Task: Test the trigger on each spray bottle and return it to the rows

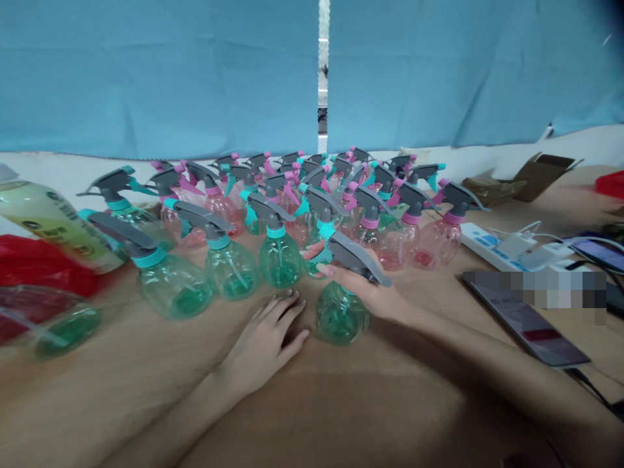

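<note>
On my feed, blue cloth (195, 71) is hanging behind. Left, a labelled bottle (63, 218) is showing behind red plastic (46, 263); right, a phone (524, 325) is lying near a power strip (480, 240).

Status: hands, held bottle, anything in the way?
Right hand grips round, clear green plastic spray bottle at neck. Left hand rests beside it on brown tabletop. Pink and green spray bottles crowd behind.

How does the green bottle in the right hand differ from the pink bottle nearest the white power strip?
The green bottle has a turquoise nozzle, the pink bottle a pink one. The right hand holds the green bottle's neck; the pink bottle stands untouched. Both have grey spray heads and transparent bodies.
</note>
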`<state>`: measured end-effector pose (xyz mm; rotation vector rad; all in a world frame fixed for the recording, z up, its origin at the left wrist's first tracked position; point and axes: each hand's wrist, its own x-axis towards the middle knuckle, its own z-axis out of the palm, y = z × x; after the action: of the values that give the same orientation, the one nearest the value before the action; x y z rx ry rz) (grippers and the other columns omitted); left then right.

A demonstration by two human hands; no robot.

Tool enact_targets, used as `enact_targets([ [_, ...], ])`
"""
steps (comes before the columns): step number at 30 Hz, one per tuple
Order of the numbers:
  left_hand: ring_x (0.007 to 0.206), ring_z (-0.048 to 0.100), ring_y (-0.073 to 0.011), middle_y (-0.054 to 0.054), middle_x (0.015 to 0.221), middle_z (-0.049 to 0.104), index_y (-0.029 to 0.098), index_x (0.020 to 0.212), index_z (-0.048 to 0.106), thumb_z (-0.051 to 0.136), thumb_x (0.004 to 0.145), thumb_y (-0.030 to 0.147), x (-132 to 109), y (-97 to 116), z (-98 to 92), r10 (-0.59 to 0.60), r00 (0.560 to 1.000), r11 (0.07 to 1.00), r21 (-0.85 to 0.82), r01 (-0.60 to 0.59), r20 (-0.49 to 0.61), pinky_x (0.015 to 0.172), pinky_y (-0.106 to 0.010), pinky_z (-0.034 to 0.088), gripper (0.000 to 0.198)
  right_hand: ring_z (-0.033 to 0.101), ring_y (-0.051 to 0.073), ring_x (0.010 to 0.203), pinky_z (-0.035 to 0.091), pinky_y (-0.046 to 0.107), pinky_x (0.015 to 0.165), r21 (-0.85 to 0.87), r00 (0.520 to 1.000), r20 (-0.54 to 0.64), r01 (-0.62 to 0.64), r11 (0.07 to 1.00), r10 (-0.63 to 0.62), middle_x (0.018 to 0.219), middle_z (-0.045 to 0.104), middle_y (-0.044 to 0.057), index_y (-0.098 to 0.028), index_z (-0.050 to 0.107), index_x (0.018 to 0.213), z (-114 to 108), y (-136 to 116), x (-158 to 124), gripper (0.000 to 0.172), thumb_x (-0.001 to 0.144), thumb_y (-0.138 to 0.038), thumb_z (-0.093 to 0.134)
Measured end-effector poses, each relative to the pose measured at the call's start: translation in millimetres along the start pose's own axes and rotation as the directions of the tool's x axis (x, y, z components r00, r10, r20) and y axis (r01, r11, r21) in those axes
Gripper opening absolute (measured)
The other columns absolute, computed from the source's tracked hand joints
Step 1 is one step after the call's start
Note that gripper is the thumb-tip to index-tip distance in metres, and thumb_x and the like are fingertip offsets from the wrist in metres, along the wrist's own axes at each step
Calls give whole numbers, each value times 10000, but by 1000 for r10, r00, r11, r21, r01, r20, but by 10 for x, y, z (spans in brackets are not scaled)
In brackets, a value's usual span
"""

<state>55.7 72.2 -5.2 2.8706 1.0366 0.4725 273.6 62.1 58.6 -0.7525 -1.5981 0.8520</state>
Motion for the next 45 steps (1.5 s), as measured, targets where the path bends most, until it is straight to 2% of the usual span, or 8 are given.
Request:
enact_targets([
  [5, 1266, 447, -267, -104, 1365, 503, 182, 1335, 457, 417, 964, 421, 6, 5, -6, 3, 1000, 1000, -7, -3, -7, 1051, -445, 355, 443, 612, 155, 791, 501, 350, 823, -66, 999, 11, -33, 997, 33, 971, 651, 15, -247, 615, 1008, -9, -35, 10, 170, 868, -335, 572],
  [14, 1278, 432, -262, -99, 1372, 493, 188, 1338, 444, 413, 969, 420, -1, -2, 1, 17, 1000, 1000, -5, -17, -18, 1057, -445, 347, 437, 593, 145, 712, 491, 290, 669, -88, 999, -7, -54, 995, 54, 790, 611, -5, -235, 598, 896, 6, -69, 37, 152, 853, -380, 582],
  [21, 1275, 430, -267, -115, 1369, 490, 151, 1328, 451, 440, 965, 413, -11, -27, 31, 21, 1000, 1000, 22, -20, -19, 1068, -444, 332, 448, 553, 137, 659, 458, 280, 629, -149, 999, -17, -39, 988, 37, 677, 558, -23, -223, 591, 771, -6, -73, 22, 201, 853, -406, 580],
  [24, 1272, 433, -268, -109, 1365, 496, 165, 1329, 453, 448, 964, 406, -15, -31, 36, 12, 1000, 1000, 19, -11, -16, 1063, -449, 335, 438, 543, 132, 658, 448, 278, 639, -157, 1000, 8, -26, 987, 28, 668, 550, -24, -218, 591, 753, -8, -101, 8, 217, 860, -406, 572],
  [31, 1251, 450, -263, -110, 1344, 510, 163, 1306, 449, 520, 914, 364, -16, 38, -26, -9, 1000, 998, -64, 10, 15, 1046, -434, 350, 447, 566, 161, 749, 468, 329, 787, -70, 999, 18, -47, 996, 48, 664, 515, -29, -242, 618, 932, 78, -144, -3, 151, 850, -369, 598],
  [34, 1246, 453, -286, -125, 1349, 497, 163, 1318, 412, 612, 826, 366, -38, 139, -63, -36, 999, 990, -132, 40, 34, 1046, -446, 343, 568, 594, 186, 863, 469, 354, 851, -58, 999, -16, -46, 997, 46, 729, 581, -12, -239, 630, 968, 131, -128, -11, 169, 841, -350, 611],
  [39, 1276, 420, -314, -143, 1407, 429, 189, 1424, 237, 680, 762, 457, -151, 270, -82, -130, 991, 949, -285, 136, 39, 1038, -475, 345, 841, 616, 196, 990, 481, 391, 914, 43, 999, -51, -15, 999, 17, 1043, 664, 27, -243, 637, 1030, 258, -63, -14, 231, 816, -330, 648],
  [45, 1308, 378, -339, -168, 1439, 370, 212, 1435, 168, 668, 779, 489, -375, 298, -145, -210, 976, 903, -393, 172, -57, 1023, -521, 352, 870, 598, 226, 1106, 491, 416, 930, 89, 999, -39, 5, 996, -1, 1140, 663, 44, -244, 636, 1088, 602, -39, 9, 286, 818, -338, 644],
])
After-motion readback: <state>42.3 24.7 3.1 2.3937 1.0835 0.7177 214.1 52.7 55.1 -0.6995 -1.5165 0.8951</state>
